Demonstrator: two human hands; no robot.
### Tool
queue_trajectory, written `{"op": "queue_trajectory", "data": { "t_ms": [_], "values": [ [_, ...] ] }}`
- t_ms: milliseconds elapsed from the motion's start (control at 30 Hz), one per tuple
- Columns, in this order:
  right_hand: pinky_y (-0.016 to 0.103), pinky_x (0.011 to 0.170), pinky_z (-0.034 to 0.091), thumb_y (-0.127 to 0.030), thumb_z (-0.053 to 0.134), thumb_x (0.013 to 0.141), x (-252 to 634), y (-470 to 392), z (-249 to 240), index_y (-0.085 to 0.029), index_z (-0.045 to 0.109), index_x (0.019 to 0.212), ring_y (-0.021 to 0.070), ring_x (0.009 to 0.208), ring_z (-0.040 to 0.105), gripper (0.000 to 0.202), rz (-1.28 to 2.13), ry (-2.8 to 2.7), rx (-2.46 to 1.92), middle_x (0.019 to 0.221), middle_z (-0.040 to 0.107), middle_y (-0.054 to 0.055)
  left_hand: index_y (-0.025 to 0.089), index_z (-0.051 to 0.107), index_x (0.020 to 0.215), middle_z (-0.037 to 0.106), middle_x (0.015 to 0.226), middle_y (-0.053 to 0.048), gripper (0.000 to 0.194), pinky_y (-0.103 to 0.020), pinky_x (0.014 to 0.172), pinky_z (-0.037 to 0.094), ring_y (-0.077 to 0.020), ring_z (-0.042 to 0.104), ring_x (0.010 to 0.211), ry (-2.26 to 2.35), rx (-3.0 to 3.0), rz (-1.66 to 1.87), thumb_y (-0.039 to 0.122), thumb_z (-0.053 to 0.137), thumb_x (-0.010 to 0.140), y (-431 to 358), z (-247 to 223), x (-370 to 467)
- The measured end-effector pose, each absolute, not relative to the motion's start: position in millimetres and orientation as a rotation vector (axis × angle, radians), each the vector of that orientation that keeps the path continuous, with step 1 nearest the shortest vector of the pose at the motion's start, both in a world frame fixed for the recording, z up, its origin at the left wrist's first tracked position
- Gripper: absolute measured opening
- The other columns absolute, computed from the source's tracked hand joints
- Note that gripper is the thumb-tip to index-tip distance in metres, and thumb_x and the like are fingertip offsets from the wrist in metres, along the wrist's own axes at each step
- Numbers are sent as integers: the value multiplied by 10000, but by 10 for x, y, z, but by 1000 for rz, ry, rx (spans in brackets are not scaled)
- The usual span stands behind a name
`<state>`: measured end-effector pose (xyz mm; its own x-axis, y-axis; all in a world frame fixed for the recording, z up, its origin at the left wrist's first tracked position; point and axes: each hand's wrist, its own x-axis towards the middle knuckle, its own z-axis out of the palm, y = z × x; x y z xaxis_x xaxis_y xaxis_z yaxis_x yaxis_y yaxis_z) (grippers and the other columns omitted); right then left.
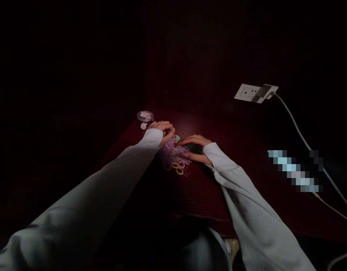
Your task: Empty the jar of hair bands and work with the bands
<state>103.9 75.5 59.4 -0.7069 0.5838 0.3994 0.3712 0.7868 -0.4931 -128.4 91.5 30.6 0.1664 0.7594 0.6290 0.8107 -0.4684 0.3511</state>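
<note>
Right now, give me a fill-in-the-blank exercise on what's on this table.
1. Both hands, left hand and right hand, rest at a pile of small colourful ____.
2. The loose bands nearest the camera are ____ in colour.
3. The small clear container sits beyond the ____ hand.
4. A white cable runs from the wall ____.

Missing words: elastic bands; yellow; left; socket

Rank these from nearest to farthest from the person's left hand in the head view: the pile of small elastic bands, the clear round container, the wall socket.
1. Pile of small elastic bands: right under and beside the left hand, touching its fingers.
2. Clear round container: just behind the hand, toward the desk's far corner.
3. Wall socket: far off to the right, up on the dark wall, with a plug in it.
</note>
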Motion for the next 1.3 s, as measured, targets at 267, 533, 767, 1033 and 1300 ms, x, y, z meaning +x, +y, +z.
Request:
{"op": "queue_trajectory", "data": {
  "t_ms": [267, 533, 767, 1033, 1300],
  "values": [
    [386, 957, 441, -391, 721, 827, 1131, 708, 658, -259, 734, 1027, 227, 1005, 601, 240, 363, -2553, -754, 1112, 689, 60, 211, 626, 713, 642, 736, 3, 249, -299, 735, 385, -155, 579, 728, -1543, -2360, -1206, 294, 522, 925, 850, 324, -1275],
    [311, 818, 380, -437, 761, 807, 1142, 708, 627, -264, 781, 866, 186, 841, 478, 184, 375, -2614, -740, 833, 620, 17, 190, 629, 728, 632, 729, 2, 256, -294, 742, 382, -147, 591, 745, -1532, -2374, -1125, 267, 495, 932, 806, 363, -1256],
    [304, 774, 351, -433, 772, 803, 1118, 695, 597, -262, 789, 910, 190, 815, 437, 202, 301, -2665, -719, 795, 597, 21, 182, 646, 750, 642, 746, 0, 265, -285, 757, 374, -140, 595, 767, -1553, -2395, -1071, 271, 489, 945, 781, 387, -1241],
    [308, 788, 366, -396, 777, 793, 1067, 646, 620, -237, 771, 848, 186, 813, 453, 168, 378, -2649, -718, 773, 601, 16, 170, 639, 719, 610, 720, 1, 280, -275, 753, 395, -128, 558, 715, -1431, -2551, -1213, 280, 504, 939, 800, 376, -1246],
    [312, 802, 375, -294, 686, 860, 1051, 668, 632, -229, 750, 871, 175, 788, 481, 92, 416, -2504, -732, 791, 617, 8, 147, 696, 787, 632, 828, -54, 383, -251, 660, 444, -128, 530, 694, -1035, -2946, -1594, 483, 576, 926, 811, 323, -1150]
  ]
}}
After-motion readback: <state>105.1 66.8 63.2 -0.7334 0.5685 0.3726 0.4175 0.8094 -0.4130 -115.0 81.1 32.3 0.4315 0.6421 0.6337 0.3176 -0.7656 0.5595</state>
